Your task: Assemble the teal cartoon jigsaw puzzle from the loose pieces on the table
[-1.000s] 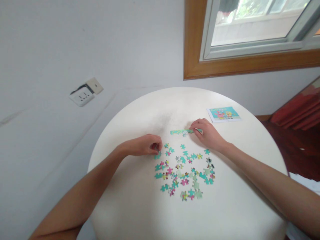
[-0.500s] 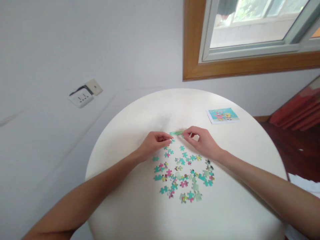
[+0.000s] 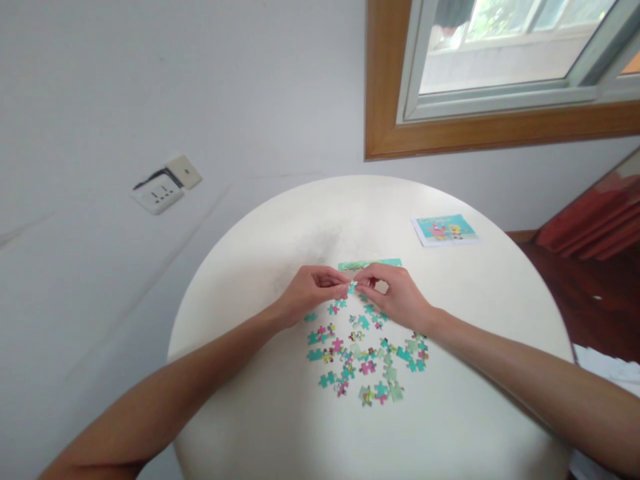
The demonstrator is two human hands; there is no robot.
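Observation:
A small teal jigsaw piece (image 3: 352, 287) is pinched in the fingertips of my left hand (image 3: 316, 291). My right hand (image 3: 395, 293) meets it from the other side, thumb and forefinger closed on the same piece. Just beyond my fingers lies a joined strip of puzzle pieces (image 3: 373, 264), teal with some green, partly covered by my right hand. Loose jigsaw pieces (image 3: 368, 367) in teal, pink, yellow and pale green are spread on the near side of my hands. Some of them are hidden under my right hand.
Everything lies on a round white table (image 3: 260, 413). A picture card (image 3: 445, 231) with two cartoon figures rests at the far right. Behind the table are the wall, a socket (image 3: 158, 193) and a wood-framed window (image 3: 383, 137). A red curtain (image 3: 595, 220) hangs at right.
My right hand has moved left from the strip to the piece at my left fingertips, uncovering the strip's right end. My left hand has shifted slightly right with its piece.

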